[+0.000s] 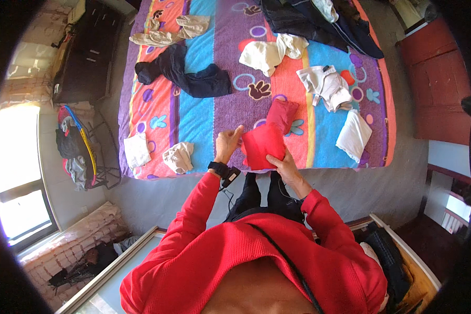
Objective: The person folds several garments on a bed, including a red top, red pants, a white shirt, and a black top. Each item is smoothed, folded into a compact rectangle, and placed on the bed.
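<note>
My right hand grips a bright red piece of folded fabric by its lower right corner. My left hand is at the fabric's left edge, thumb and fingers close together; whether it pinches the fabric is unclear. Just beyond lies a darker red folded garment on the striped bedspread. To the left are a black garment, a beige crumpled garment and a white folded cloth. On the right are a whitish garment with straps and a white folded cloth with a trimmed edge.
Dark clothes and a cream garment lie farther up the bed, with beige pieces at upper left. A dark dresser and a rack of clothes stand left. An open drawer or box is behind me at right.
</note>
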A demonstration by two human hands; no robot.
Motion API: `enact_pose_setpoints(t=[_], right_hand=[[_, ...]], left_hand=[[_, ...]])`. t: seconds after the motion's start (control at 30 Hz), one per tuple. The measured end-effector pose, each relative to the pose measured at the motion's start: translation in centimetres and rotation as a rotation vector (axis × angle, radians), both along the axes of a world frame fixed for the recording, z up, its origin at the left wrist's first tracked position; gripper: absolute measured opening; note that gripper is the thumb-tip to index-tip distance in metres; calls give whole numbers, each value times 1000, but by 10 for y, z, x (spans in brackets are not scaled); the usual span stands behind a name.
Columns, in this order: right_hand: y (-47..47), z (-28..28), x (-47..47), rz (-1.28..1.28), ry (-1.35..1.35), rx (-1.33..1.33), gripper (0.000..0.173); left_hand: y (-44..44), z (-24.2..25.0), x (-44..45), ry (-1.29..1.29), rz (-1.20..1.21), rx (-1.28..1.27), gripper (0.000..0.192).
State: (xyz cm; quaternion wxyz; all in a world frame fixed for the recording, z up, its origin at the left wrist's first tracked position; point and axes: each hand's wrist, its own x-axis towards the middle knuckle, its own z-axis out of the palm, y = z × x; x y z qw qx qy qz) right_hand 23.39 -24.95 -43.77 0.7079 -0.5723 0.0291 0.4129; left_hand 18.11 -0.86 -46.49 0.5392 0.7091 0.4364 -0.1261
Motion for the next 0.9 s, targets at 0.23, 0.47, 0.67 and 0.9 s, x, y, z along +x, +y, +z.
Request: enact_pose_setpoints(t=[0.23,0.47,0.67,0.9], right_hand=[[12,-96,46,-373,97,250,65],[15,-254,84,-374,-292,-210,41],[-44,-245,93,-209,-191,-450,43],[-108,-228,158,-603,-330,-544,54]], left_hand=[[-43,-5,60,-549,-248,665,46],[-122,-113,142,-417,-783,690,69],[-131,-148,148,-413,-851,827,72],[-141,-188,165,-166,-951,799,88]])
